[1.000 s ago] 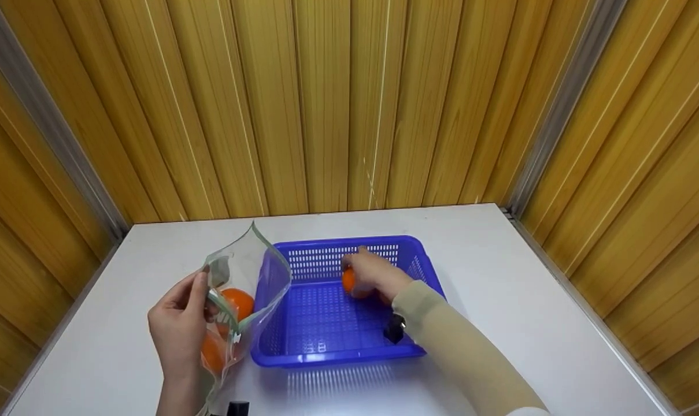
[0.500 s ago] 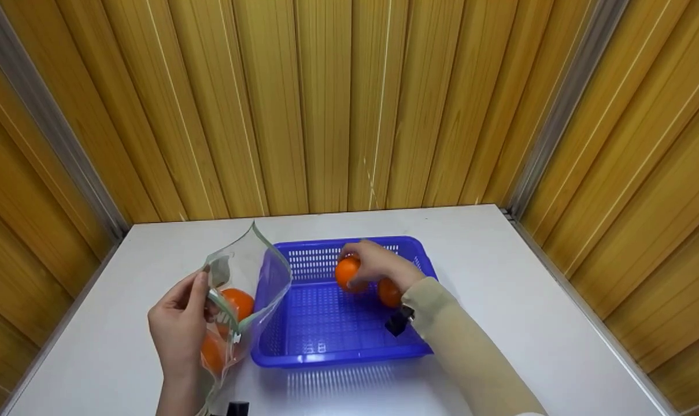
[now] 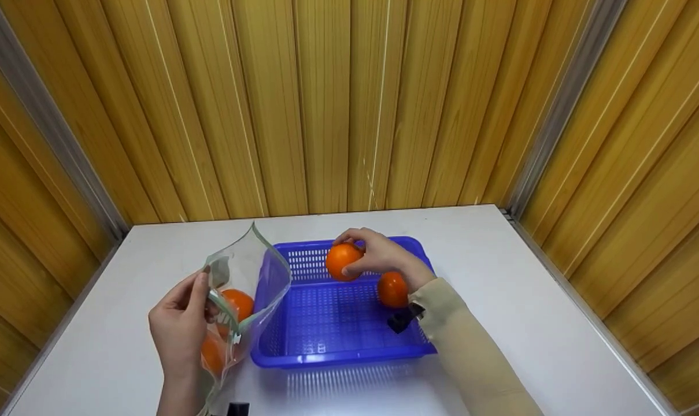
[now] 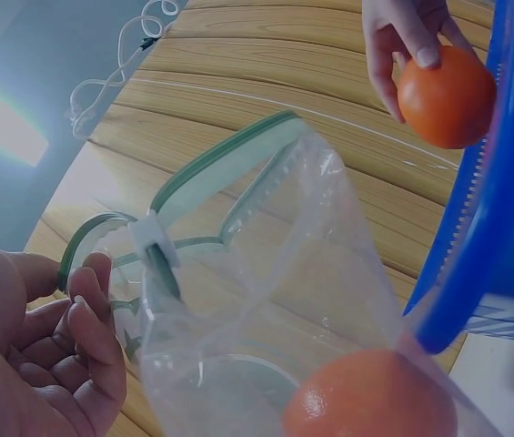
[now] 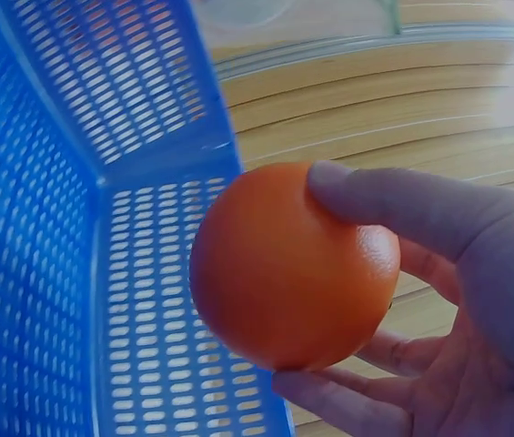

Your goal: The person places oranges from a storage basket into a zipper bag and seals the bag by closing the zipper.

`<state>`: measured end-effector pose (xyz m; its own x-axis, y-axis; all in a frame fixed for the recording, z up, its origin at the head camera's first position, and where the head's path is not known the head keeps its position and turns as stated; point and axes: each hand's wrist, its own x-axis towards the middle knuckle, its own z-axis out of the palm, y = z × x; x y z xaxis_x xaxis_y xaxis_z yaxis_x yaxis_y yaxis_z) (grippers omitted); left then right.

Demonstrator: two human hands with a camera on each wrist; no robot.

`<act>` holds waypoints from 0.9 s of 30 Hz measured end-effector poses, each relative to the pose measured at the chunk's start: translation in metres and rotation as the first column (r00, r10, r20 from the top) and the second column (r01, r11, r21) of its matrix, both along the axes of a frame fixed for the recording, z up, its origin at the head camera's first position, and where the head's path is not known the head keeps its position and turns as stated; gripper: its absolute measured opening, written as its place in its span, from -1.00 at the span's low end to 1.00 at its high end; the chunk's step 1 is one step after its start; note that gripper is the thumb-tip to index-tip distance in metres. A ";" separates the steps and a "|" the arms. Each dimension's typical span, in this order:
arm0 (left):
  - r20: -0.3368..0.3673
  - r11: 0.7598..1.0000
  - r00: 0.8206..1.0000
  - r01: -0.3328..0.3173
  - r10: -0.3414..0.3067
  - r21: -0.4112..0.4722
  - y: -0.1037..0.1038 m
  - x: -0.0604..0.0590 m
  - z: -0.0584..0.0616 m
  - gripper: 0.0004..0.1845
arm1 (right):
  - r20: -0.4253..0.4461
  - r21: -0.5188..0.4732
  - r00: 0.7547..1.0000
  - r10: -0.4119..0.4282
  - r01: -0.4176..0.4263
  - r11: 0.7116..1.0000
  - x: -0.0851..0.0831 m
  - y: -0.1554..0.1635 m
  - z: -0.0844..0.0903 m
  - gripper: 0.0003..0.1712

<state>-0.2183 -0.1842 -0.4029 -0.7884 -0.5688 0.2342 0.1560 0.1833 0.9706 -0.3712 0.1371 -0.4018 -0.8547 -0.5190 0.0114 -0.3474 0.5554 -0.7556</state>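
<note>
My left hand (image 3: pixel 178 323) pinches the green-edged rim of a clear zip bag (image 3: pixel 245 254), keeping its mouth spread wide. Inside the bag sit orange fruits (image 3: pixel 238 303), seen through the plastic; the left wrist view shows one bag fruit (image 4: pixel 370 401) close up. Over the back part of a blue plastic basket (image 3: pixel 337 358), my right hand (image 3: pixel 378 251) grips a round orange fruit (image 3: pixel 343 262) between thumb and fingers. The right wrist view has the held fruit (image 5: pixel 293 269) large, with the thumb on top. Another orange fruit (image 3: pixel 393 290) lies in the basket's right side, below my right wrist.
The basket stands on a white table (image 3: pixel 546 323), right beside the bag. Wood-patterned panels (image 3: pixel 326 115) close off the back and sides. A white cable (image 4: pixel 120 64) hangs at the upper left of the left wrist view.
My right hand has lifted the orange fruit up from the basket and slightly to the left, uncovering the other fruit there. The left hand and the bag have stayed in place.
</note>
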 end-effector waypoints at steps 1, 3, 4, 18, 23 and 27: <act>-0.005 1.000 1.000 0.000 0.000 -0.003 0.000 0.000 0.000 -0.64 | 0.005 -0.025 1.000 -0.001 0.002 1.000 0.001 0.000 0.001 -0.42; -0.014 1.000 1.000 0.000 -0.001 -0.003 0.000 0.000 -0.001 -0.64 | 0.014 -0.070 1.000 -0.004 0.005 0.998 0.002 0.001 0.005 -0.40; -0.019 1.000 1.000 0.000 0.000 -0.004 0.000 0.000 -0.001 -0.64 | 0.015 -0.093 1.000 -0.002 0.003 0.996 0.003 0.001 0.006 -0.40; 0.034 1.000 0.999 0.006 -0.007 0.025 -0.002 -0.002 0.001 -0.61 | 0.016 -0.382 1.000 0.015 -0.008 0.924 0.016 0.003 0.015 -0.32; 0.035 0.999 0.999 0.007 -0.008 0.031 -0.002 -0.002 0.001 -0.62 | 0.044 -0.491 0.999 0.017 0.006 0.871 0.024 0.001 0.019 -0.33; 0.066 1.000 0.998 0.006 -0.008 0.030 -0.002 -0.002 0.002 -0.58 | 0.073 -0.550 0.997 0.009 0.032 0.835 0.031 -0.002 0.021 -0.34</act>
<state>-0.2207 -0.1863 -0.4010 -0.8058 -0.5688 0.1648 0.0930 0.1533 0.9838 -0.3402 0.1349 -0.3808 -0.8698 -0.4350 0.2327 -0.2789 0.0445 -0.9593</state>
